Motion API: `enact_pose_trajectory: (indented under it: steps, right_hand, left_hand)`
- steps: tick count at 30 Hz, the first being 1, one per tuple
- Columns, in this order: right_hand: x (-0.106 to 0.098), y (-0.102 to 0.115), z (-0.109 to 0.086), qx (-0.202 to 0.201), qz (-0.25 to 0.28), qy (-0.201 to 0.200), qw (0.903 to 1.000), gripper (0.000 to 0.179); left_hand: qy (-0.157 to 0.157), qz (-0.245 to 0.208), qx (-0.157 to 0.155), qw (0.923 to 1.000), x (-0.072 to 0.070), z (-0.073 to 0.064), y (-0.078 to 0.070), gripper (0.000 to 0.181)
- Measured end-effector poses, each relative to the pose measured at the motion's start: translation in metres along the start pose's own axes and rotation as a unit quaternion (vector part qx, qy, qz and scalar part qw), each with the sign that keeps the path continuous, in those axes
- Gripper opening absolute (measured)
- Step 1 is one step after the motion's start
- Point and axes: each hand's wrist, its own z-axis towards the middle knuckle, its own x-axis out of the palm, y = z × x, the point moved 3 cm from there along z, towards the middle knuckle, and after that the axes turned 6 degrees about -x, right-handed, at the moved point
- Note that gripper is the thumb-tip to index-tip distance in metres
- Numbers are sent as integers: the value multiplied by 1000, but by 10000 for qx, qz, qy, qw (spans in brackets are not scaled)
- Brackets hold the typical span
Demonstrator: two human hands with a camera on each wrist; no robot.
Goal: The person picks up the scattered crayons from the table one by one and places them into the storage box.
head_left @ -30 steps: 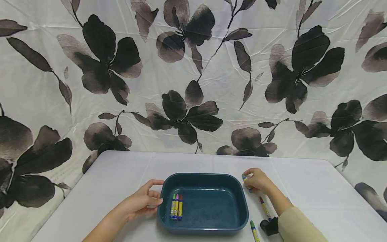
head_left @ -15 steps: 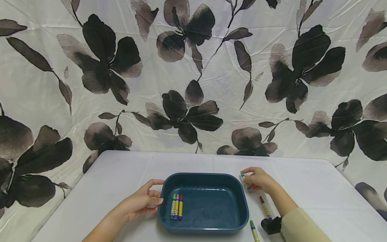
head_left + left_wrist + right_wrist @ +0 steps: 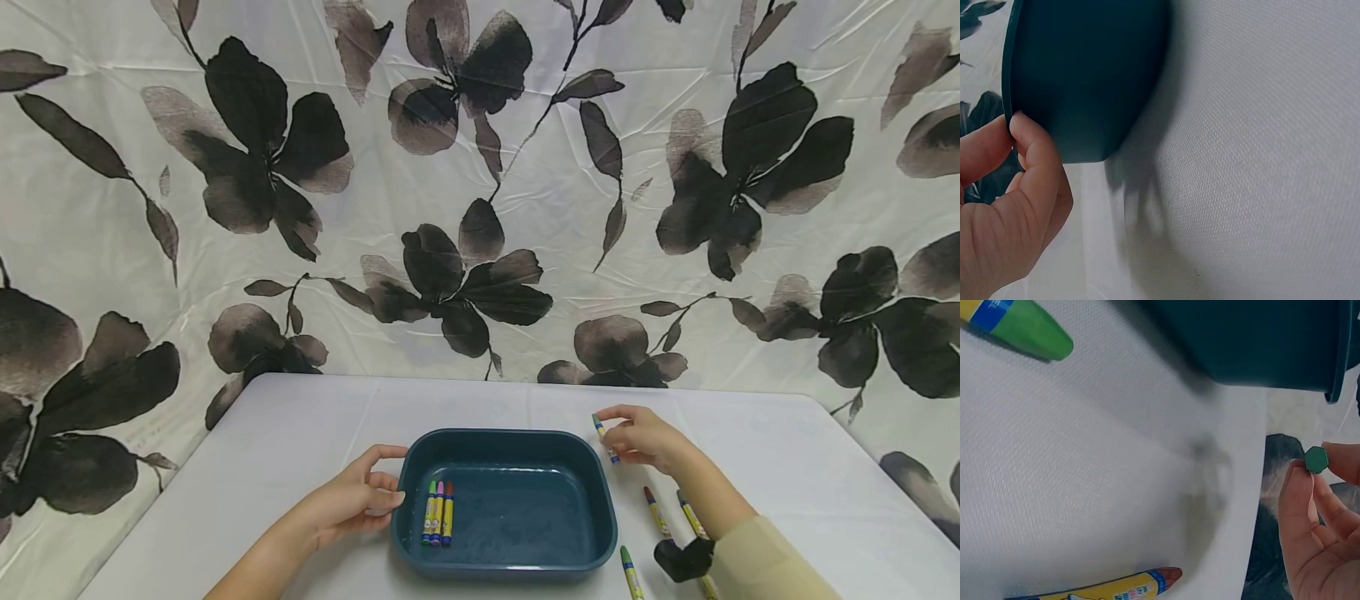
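A dark teal plastic tub (image 3: 510, 572) stands on the white table. My left hand (image 3: 348, 502) pinches its left rim, with thumb and finger meeting on the edge (image 3: 1009, 94) in the left wrist view. My right hand (image 3: 647, 437) holds a crayon (image 3: 607, 443) just off the tub's back right corner. In the right wrist view the crayon's green hexagonal end (image 3: 1317, 460) sits between thumb and fingers, above the table. Inside the tub, on the left, a green crayon (image 3: 428, 518), a pinkish-purple crayon (image 3: 438, 518) and a red-brown crayon (image 3: 447, 518) lie side by side.
Right of the tub lie a brown-tipped crayon (image 3: 657, 511), a green crayon (image 3: 632, 575) and another green-tipped crayon (image 3: 691, 512), partly hidden by the right wrist's black device (image 3: 684, 560). A white cloth with dark flowers (image 3: 465, 292) hangs behind the table.
My right hand has moved slightly back and left with the crayon, lifting it. The green-tipped crayon under the right forearm has come into view. The left hand and tub have stayed put.
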Motion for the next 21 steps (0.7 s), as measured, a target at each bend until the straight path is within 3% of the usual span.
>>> enact_pose_trajectory:
  steps: [21]
  right_hand:
    - [10, 19, -8, -90, 452, 203, 9987, 51]
  left_hand:
    - [-19, -5, -19, 10000, 1, 0, -1, 66]
